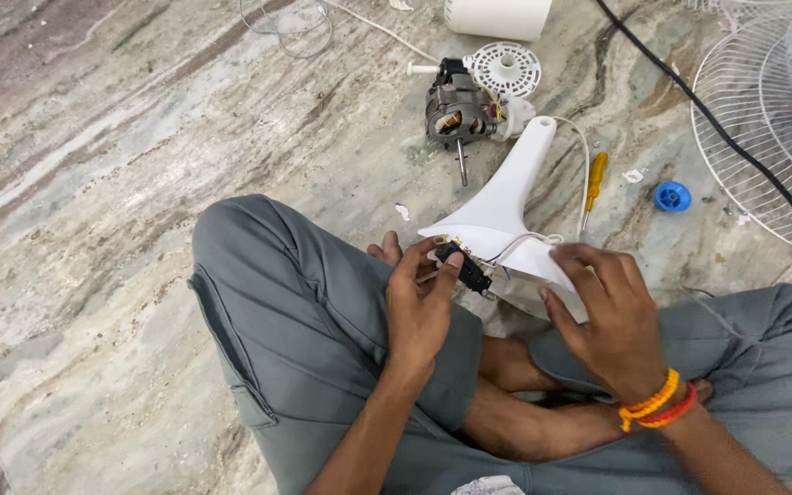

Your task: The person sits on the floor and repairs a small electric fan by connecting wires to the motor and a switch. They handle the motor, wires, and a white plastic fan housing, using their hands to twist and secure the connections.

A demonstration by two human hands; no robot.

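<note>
I am sitting cross-legged on the marble floor [93,183] in grey trousers, working over my lap. My left hand [419,302] is pinching a small black switch block [463,266] between thumb and fingertips, holding it right at the open end of the white fan housing [506,197]. My right hand [611,316] is gripping the near edge of that housing, fingers curled over it and thumb pressing against its side; orange and red thread bands are sitting on that wrist. Thin white wires [529,240] are looping from the switch block into the housing. The housing is resting on my legs, its narrow neck pointing away from me toward the bare fan motor [460,110], which is lying on the floor with its shaft sticking out. Beside the neck a yellow-handled screwdriver [595,181] is lying, and a blue cap [672,196] is sitting near it. A white wire fan guard [763,119] is lying at the far right, with a black cable [689,96] crossing its edge
</note>
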